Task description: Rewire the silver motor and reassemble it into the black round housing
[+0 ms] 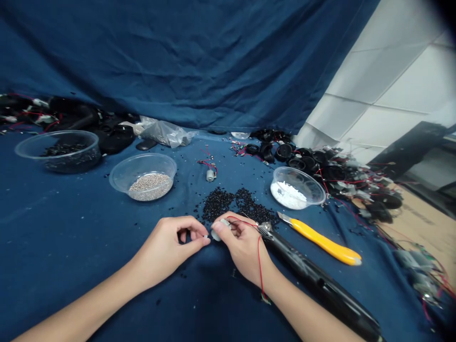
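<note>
My left hand (171,244) pinches a tiny white piece (205,236) between thumb and fingertips. My right hand (242,244) grips a small silver motor (218,232), and its thin red wire (259,266) hangs down past my wrist. The white piece sits just left of the motor, nearly touching it. A long black tube (320,280) with a metal end lies under my right wrist. Just beyond my hands spreads a heap of black plastic pellets (231,204). A yellow utility knife (322,242) lies to the right.
On the blue cloth (71,247) stand clear plastic bowls of silver granules (142,176), white pieces (294,188) and black bits (59,151). Another wired motor (210,175) lies ahead. Black parts and red wires (342,175) pile up at right, and a plastic bag (164,133) lies behind.
</note>
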Available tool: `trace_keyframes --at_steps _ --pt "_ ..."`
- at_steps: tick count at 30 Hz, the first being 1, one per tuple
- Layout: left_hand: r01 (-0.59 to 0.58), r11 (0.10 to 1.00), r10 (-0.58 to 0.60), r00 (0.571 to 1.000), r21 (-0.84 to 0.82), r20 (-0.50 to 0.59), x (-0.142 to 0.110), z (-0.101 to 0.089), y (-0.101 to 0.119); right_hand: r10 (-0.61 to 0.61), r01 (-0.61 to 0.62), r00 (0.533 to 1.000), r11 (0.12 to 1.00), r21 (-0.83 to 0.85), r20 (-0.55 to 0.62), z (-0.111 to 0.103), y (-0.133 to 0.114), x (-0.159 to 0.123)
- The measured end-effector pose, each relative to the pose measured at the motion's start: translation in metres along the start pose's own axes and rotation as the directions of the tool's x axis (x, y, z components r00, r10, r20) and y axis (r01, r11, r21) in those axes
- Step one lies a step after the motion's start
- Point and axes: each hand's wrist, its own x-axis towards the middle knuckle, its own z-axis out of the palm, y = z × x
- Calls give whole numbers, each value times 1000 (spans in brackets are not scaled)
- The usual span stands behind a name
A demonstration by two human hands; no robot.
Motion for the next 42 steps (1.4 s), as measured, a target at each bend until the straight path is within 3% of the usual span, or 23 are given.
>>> trace_keyframes --at_steps 5,8,15,19,26,33,42 --pt "-73 996 71 997 54 43 2 3 -13 119 -120 987 993 3 106 1 7 -1" --pt "-124 986 117 991 114 63 1 3 -17 122 -120 986 993 -23 111 2 8 -2" --pt "-181 968 166 981 174 99 -1 4 -13 -17 53 993 950 -306 120 0 1 -6" --pt "-239 963 224 966 123 127 -6 5 -14 -86 143 982 924 -354 170 -3 0 -14" --pt "-196 975 178 971 103 159 -10 5 -16 -114 189 969 914 -358 219 0 8 -24" --pt "-162 975 139 979 153 149 -8 7 -15 -152 205 976 879 -430 154 4 11 -23" --pt "-121 975 87 980 186 178 -7 7 -10 -161 218 973 876 -431 164 3 4 -23"
